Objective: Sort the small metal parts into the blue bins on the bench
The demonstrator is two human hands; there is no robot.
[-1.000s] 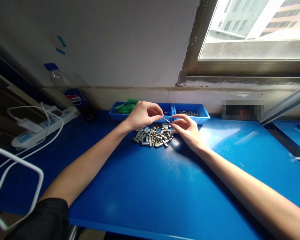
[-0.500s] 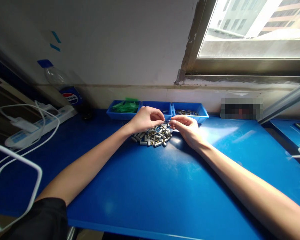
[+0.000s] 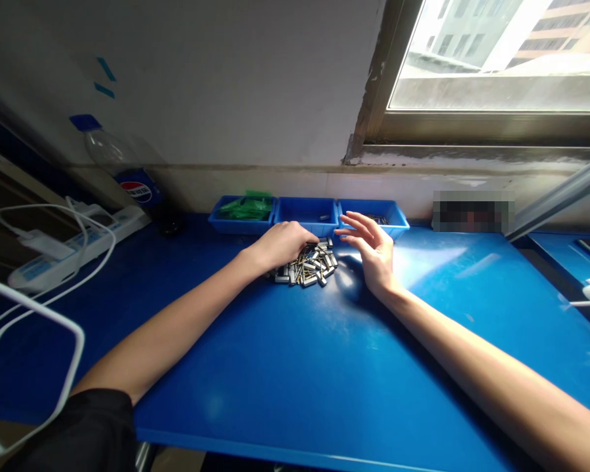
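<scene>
A heap of small grey metal blocks mixed with thin brass-and-dark pins (image 3: 311,267) lies on the blue table (image 3: 275,354). My left hand (image 3: 282,244) reaches onto the heap's upper left side, its fingers curled down and closed; what they pinch is hidden. To the right of the heap, my right hand (image 3: 371,246) hovers with fingers spread and nothing visible in it. Just behind it stands the right blue bin (image 3: 400,223), holding thin metal pins (image 3: 377,219) partly covered by the fingers. In the middle blue bin (image 3: 295,226) a small grey piece (image 3: 323,217) lies.
The left blue bin (image 3: 221,226) holds green plastic bags (image 3: 246,208). A cola bottle (image 3: 137,187) and a white power strip (image 3: 78,249) stand at the left, with white cables (image 3: 73,314) looping nearby. A window (image 3: 491,85) is above the table's right side.
My hands, together above the heap before, have parted. The left has dropped onto the heap; the right has opened its fingers and stays at the right. The middle bin shows more fully.
</scene>
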